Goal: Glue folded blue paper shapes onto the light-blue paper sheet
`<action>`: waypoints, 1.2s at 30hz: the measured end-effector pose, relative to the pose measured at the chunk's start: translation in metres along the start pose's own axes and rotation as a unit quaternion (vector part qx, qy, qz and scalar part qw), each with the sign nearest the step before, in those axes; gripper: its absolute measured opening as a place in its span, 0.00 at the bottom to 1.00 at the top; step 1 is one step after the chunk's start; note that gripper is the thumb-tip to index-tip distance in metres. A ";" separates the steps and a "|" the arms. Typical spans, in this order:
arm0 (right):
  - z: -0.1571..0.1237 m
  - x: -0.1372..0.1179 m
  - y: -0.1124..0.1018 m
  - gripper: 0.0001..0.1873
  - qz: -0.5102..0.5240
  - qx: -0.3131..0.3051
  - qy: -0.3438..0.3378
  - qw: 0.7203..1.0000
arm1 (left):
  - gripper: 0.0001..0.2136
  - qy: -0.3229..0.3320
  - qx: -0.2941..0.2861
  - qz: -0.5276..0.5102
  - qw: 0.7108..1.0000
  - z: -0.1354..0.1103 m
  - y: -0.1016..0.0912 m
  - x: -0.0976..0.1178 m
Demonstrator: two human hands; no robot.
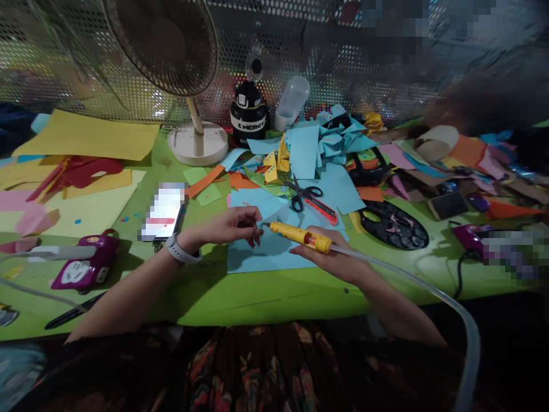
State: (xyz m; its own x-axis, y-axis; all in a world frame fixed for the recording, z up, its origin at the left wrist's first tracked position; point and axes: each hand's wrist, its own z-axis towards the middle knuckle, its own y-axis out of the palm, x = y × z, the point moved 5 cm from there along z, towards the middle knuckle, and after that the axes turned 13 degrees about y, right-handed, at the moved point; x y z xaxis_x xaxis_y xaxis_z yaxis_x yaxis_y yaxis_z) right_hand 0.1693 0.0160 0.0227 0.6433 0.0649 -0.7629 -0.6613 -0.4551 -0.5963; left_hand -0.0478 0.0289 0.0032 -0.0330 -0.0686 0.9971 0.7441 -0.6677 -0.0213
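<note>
My right hand (pixel 326 260) grips a yellow pen-shaped tool (pixel 295 236) with a dark pointed tip that aims left. A thick clear tube (pixel 412 274) runs from its back end, over my right forearm and down toward the front. My left hand (pixel 238 226), with a white band on the wrist, has its fingers curled together just left of the tip. Whatever they pinch, if anything, is too small to make out. Under both hands lie sheets of light blue paper (pixel 249 260). Black-handled scissors (pixel 302 194) and a red cutter (pixel 323 210) rest just beyond.
A desk fan (pixel 197 143), a black bottle (pixel 249 117) and a clear cup (pixel 294 100) stand at the back. A phone (pixel 165 212) lies left, near a purple device (pixel 90 260). A black palette-shaped plate (pixel 394 225) and coloured paper scraps (pixel 467 154) lie right.
</note>
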 end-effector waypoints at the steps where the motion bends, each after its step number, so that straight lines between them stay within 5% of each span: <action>1: 0.000 0.001 0.000 0.23 -0.003 0.004 0.002 1.000 | 0.10 -0.001 0.000 0.001 1.000 0.000 0.000 0.000; 36: 0.002 -0.003 0.000 0.22 -0.007 -0.002 -0.010 1.000 | 0.10 0.013 0.007 -0.003 1.000 0.000 -0.001 -0.001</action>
State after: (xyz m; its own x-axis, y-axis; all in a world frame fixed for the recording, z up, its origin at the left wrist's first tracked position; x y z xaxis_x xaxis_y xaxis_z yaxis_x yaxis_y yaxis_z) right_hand 0.1667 0.0180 0.0243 0.6440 0.0891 -0.7598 -0.6513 -0.4572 -0.6056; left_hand -0.0482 0.0294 0.0027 -0.0546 -0.0829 0.9951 0.7529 -0.6580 -0.0135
